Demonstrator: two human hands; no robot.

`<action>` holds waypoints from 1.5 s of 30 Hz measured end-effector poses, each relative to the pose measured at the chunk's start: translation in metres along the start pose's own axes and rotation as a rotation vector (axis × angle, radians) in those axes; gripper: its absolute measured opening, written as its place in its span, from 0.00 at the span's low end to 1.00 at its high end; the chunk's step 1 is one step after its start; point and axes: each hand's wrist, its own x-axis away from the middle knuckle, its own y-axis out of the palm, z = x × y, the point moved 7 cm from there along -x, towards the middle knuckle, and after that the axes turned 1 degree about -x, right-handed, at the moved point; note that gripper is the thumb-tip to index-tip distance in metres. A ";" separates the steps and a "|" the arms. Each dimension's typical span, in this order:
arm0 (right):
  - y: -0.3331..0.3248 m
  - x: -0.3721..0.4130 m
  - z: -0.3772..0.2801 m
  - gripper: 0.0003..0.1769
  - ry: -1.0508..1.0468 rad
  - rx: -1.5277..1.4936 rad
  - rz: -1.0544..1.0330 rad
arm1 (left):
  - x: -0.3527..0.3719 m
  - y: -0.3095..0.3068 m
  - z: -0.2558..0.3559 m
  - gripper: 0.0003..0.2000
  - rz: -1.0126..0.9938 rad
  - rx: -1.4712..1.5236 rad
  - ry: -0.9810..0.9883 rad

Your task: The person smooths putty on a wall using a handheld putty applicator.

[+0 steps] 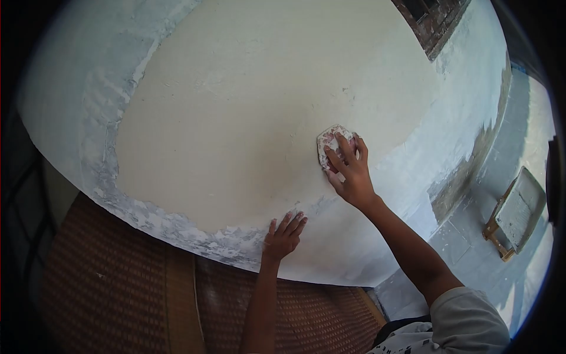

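Observation:
My right hand (349, 171) grips a plaster-crusted tool (328, 139) and holds it against the pale, curved wall surface (236, 118). The tool is white and reddish, and my palm and fingers cover part of it. Lower down and to the left, my left hand (284, 236) rests on the wall near its lower edge, fingers spread and whitened at the tips, holding nothing. A cream coat covers the middle of the wall, with a rough white and grey border around its left and lower sides.
A mortar tray (525, 206) on a wooden stand is at the right, on the grey floor (451, 242). Brown woven panels (118, 277) lie below the wall. At the top right is a brick-edged opening (433, 29).

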 end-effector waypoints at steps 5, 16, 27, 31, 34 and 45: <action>-0.009 -0.038 0.002 0.33 0.053 -0.016 0.129 | -0.003 0.001 -0.001 0.26 0.009 -0.021 -0.014; -0.013 -0.038 0.001 0.31 0.002 -0.046 0.069 | -0.002 0.005 0.000 0.25 -0.007 -0.013 -0.012; -0.029 -0.044 0.009 0.34 0.048 0.001 0.140 | 0.000 0.005 -0.001 0.24 -0.010 -0.009 -0.013; -0.012 -0.019 0.020 0.32 0.067 0.026 0.067 | 0.002 0.004 0.000 0.25 0.004 -0.025 0.008; -0.018 0.017 0.017 0.31 0.129 -0.007 -0.036 | 0.000 0.007 0.000 0.25 -0.007 0.007 -0.022; -0.018 0.023 0.020 0.32 0.099 0.003 -0.025 | 0.001 0.011 0.000 0.24 -0.007 -0.017 -0.003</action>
